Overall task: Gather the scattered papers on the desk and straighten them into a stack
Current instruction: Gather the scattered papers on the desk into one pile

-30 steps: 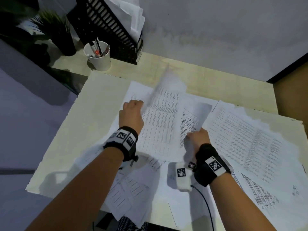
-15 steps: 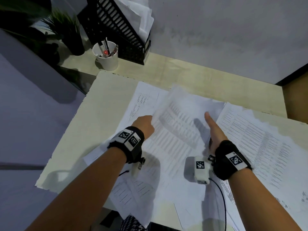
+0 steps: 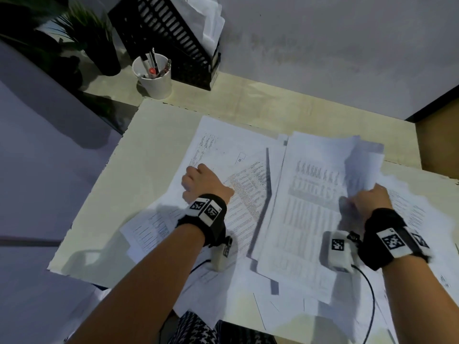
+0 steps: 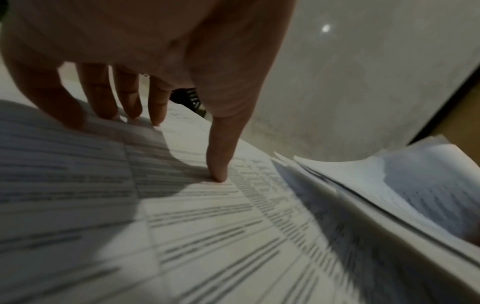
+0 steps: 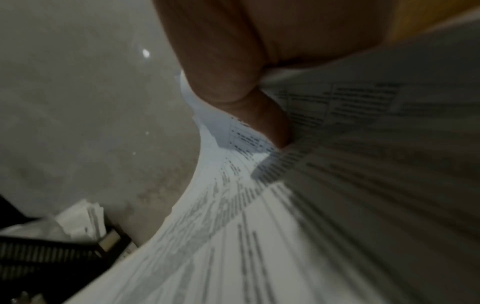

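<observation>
The scattered white printed papers (image 3: 250,194) are spread over most of the pale wooden desk (image 3: 154,155), overlapping at odd angles, with some hanging over the near edge. A thicker bundle of white printed sheets (image 3: 305,214) lies on the right half of the spread, its far right part curled up off the sheets below. That raised part is pinched by the right hand (image 3: 370,202); in the right wrist view the thumb (image 5: 249,98) is seen curled down onto the printed face of the bundle (image 5: 324,195), while the fingers behind the paper are hidden. The left hand (image 3: 203,182) is set on the loose sheets at the left of the spread, just beside the bundle's left edge. In the left wrist view its straight fingers (image 4: 130,98) and thumb tip are pressed on a flat printed sheet (image 4: 182,226), with nothing gripped. Black wristbands carrying square black-and-white markers are worn on both wrists. At the far left of the desk a white cup of pens (image 3: 154,75) is placed, with a black slotted file holder stuffed with papers (image 3: 178,38) just right of it and a dark potted plant (image 3: 92,38) to its left, all against a pale grey wall (image 3: 335,53)
</observation>
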Demonstrator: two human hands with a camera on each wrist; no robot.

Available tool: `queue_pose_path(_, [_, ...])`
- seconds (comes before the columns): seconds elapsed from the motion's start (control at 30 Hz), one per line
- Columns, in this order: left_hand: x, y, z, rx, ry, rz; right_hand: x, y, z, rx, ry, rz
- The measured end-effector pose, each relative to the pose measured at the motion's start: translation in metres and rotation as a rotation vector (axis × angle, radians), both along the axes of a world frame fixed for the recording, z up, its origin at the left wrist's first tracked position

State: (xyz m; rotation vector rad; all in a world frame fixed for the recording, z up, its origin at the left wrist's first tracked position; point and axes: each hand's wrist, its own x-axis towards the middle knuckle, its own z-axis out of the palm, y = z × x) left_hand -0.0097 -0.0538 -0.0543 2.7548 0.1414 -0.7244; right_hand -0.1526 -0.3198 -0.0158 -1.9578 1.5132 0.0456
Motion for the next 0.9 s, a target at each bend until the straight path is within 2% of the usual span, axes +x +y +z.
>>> queue_pose_path(0.13, [0.000, 0.000, -0.004, -0.047, 0.018, -0.090, -0.011, 0.002, -0.009, 0.018, 0.160, 0.037])
queue_pose_path(0.2, [-0.001, 0.000, -0.002, -0.010, 0.047, -0.173, -0.015, 0.003, -0.019, 0.044, 0.167, 0.035])
queue_pose_path(0.27, [-0.004, 0.000, 0.000, -0.058, 0.051, -0.240, -0.019, 0.005, -0.024, 0.056, 0.156, -0.004])
queue_pose_path(0.33, [-0.009, -0.001, 0.001, -0.212, 0.070, -0.234, -0.021, 0.006, -0.027, 0.052, 0.125, -0.058])
queue_pose_path(0.43, [-0.012, 0.003, 0.004, -0.381, 0.073, -0.130, -0.022, 0.006, -0.028, 0.032, 0.010, -0.117])
queue_pose_path(0.6, [-0.001, 0.018, 0.009, -0.376, 0.026, 0.030, -0.019, 0.016, -0.011, 0.129, -0.019, -0.131])
queue_pose_path(0.67, [-0.004, 0.020, 0.013, -0.376, 0.045, -0.022, -0.016, 0.026, -0.007, 0.190, -0.007, -0.097])
queue_pose_path(0.8, [-0.021, 0.012, 0.025, -0.452, 0.211, -0.210, -0.005, 0.053, -0.017, 0.244, -0.075, -0.062])
queue_pose_path(0.9, [-0.033, 0.006, 0.025, -0.599, 0.306, -0.156, 0.003, 0.068, -0.027, 0.237, -0.188, -0.110])
